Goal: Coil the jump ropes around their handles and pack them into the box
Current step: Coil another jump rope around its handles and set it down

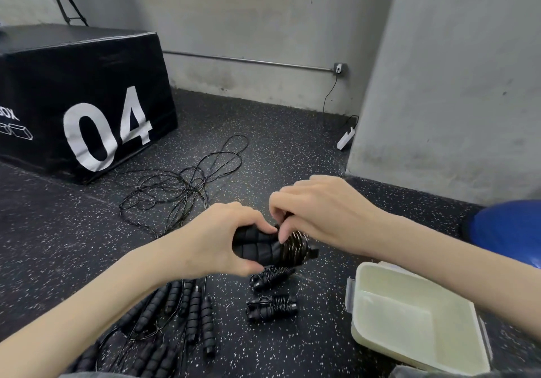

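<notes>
My left hand (225, 237) grips a pair of black ribbed jump-rope handles (263, 246) held together above the floor. My right hand (319, 210) pinches the thin black rope at the handles' right end, where several turns are wound (295, 247). Two coiled bundles (270, 279) (272, 307) lie on the floor just below. A pale green plastic box (418, 345) stands open at the lower right, with nothing inside. Several uncoiled black handles (187, 310) lie at the lower left, their ropes tangled (181, 184) on the floor beyond my hands.
A large black padded box marked 04 (87, 99) sits at the left. A grey concrete pillar (453, 84) rises at the right, with a white power strip (347, 139) at its foot. A blue ball (509, 231) touches the right edge. The floor is black speckled rubber.
</notes>
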